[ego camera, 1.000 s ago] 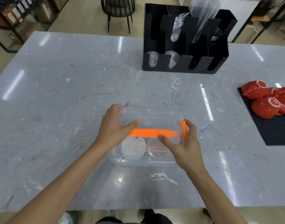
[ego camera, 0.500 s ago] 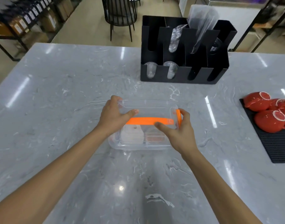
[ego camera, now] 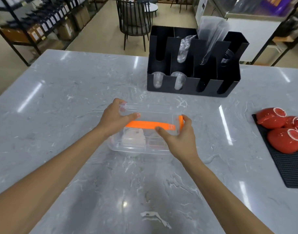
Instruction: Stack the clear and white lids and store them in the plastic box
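**Both hands on the clear box at mid-table**

Across the grey, veined marble table [ego camera: 63, 102], glossy with streaks of reflected light, the scene ran from bare stone at 9 o'clock to red crockery at 3 o'clock.

Left of centre, the left hand [ego camera: 113, 118] gripped the plastic box [ego camera: 141, 147] at its left end, fingers curled over the far corner of the rim and the thumb lying straight along the top. That box, a transparent rectangular tub with rounded corners, sat flat on the table near the middle. A smooth orange handle [ego camera: 144, 124] ran across its clear cover [ego camera: 148, 109], and an orange clip [ego camera: 180, 121] stood upright on the right end. Through the near wall a stack of round white lids [ego camera: 133, 138] showed in the left half; beside it, to the right, paler clear lids [ego camera: 155, 142] could only be made out faintly.

On the right, the right hand [ego camera: 180, 141] held the box's right end, thumb resting on the handle and fingers wrapped behind the clip.

At 12 to 1 o'clock, well apart from the box, stood a matte black organizer [ego camera: 192, 85] with slanted slots holding clear cups [ego camera: 178, 80] and crinkled plastic sleeves [ego camera: 210, 34]. At 3 o'clock, glossy red cups [ego camera: 283, 141] lay upturned on a ribbed black mat [ego camera: 290, 171].
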